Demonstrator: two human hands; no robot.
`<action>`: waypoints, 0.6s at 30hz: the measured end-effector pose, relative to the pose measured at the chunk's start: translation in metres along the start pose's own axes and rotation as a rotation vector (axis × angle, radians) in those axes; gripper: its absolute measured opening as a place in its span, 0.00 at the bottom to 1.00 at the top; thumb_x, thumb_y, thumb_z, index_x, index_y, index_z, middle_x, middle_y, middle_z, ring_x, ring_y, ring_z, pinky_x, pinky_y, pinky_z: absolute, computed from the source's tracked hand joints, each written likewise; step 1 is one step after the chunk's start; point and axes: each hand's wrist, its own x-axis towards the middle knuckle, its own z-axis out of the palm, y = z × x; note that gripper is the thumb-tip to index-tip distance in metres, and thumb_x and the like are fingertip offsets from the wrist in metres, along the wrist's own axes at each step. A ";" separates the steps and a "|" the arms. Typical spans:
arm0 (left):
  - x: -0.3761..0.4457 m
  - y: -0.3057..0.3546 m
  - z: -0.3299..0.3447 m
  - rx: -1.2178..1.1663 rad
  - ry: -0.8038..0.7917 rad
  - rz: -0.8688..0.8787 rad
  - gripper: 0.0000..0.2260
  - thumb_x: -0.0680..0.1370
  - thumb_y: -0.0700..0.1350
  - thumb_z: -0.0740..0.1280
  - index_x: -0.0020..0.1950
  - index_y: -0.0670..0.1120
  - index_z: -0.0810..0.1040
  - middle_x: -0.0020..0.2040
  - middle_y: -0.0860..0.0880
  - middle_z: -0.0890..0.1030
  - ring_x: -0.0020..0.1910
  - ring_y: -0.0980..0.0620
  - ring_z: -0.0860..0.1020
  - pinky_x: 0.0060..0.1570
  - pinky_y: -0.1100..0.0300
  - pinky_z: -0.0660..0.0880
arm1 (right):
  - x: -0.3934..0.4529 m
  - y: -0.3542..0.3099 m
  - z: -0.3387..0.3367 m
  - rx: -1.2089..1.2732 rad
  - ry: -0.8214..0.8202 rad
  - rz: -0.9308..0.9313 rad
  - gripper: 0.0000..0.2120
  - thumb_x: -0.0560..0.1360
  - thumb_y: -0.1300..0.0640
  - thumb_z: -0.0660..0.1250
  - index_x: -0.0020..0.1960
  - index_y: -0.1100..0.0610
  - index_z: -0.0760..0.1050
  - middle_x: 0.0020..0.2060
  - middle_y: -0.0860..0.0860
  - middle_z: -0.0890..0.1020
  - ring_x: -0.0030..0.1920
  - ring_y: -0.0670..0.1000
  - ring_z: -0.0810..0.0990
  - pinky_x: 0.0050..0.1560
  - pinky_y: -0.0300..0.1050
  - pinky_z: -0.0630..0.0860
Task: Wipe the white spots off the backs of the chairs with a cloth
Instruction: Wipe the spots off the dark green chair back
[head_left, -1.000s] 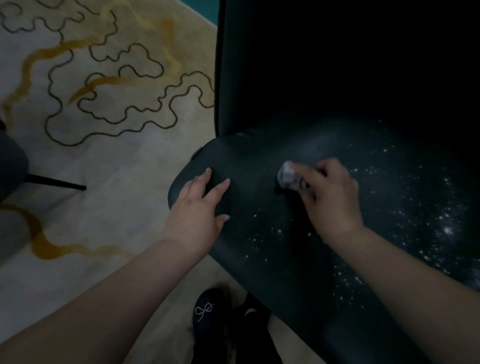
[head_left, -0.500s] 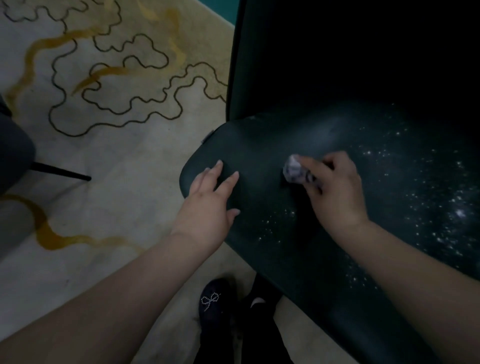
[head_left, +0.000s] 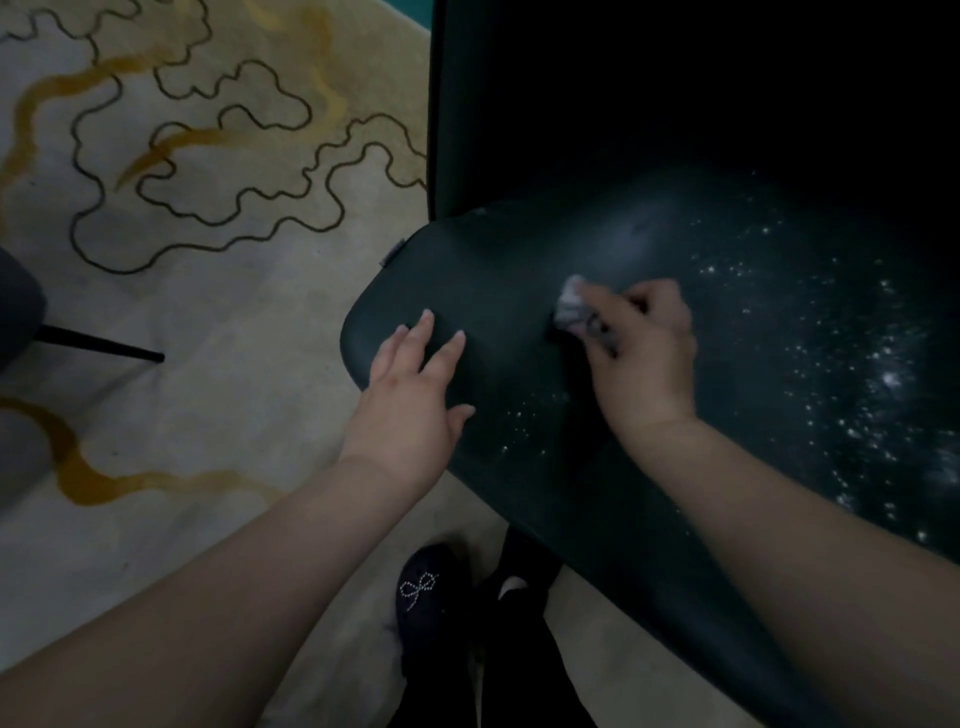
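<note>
Now a person is wiping the dark chair back (head_left: 519, 291) with a small cloth (head_left: 571, 304).

The right hand (head_left: 644, 364) is curling its fingers around the crumpled whitish cloth, so this grip is closed on it, and it is pressing the cloth onto the chair back near the middle of the upper edge. The left hand (head_left: 410, 400) is lying flat on the left corner of the chair back with its fingers straight and spread, holding nothing. White spots (head_left: 857, 374) are covering the chair back to the right of the cloth, and a few small ones are sitting just below it. Left of the chair back, a pale carpet (head_left: 208, 322) with dark curling lines is showing. Below the chair back, a dark shoe (head_left: 431, 592) with a small bow is standing on the floor.
</note>
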 end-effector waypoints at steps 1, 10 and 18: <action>0.000 0.000 0.000 -0.002 0.003 -0.002 0.34 0.75 0.50 0.70 0.77 0.53 0.58 0.79 0.48 0.52 0.76 0.45 0.50 0.72 0.55 0.51 | -0.007 -0.008 0.003 -0.021 -0.044 -0.093 0.22 0.69 0.65 0.72 0.58 0.45 0.80 0.49 0.55 0.72 0.49 0.60 0.73 0.49 0.58 0.74; -0.001 -0.001 -0.006 -0.045 0.028 0.022 0.27 0.78 0.45 0.65 0.76 0.53 0.61 0.78 0.48 0.55 0.75 0.46 0.52 0.71 0.61 0.46 | -0.051 -0.015 -0.009 -0.056 -0.037 -0.288 0.26 0.63 0.67 0.76 0.58 0.51 0.81 0.44 0.58 0.74 0.42 0.59 0.73 0.39 0.56 0.75; -0.001 -0.005 -0.009 -0.042 0.025 0.055 0.25 0.80 0.45 0.63 0.76 0.52 0.61 0.78 0.48 0.55 0.76 0.45 0.52 0.72 0.60 0.46 | -0.051 -0.007 0.002 -0.179 -0.046 -0.217 0.26 0.63 0.67 0.74 0.59 0.51 0.80 0.43 0.60 0.74 0.40 0.61 0.74 0.38 0.53 0.73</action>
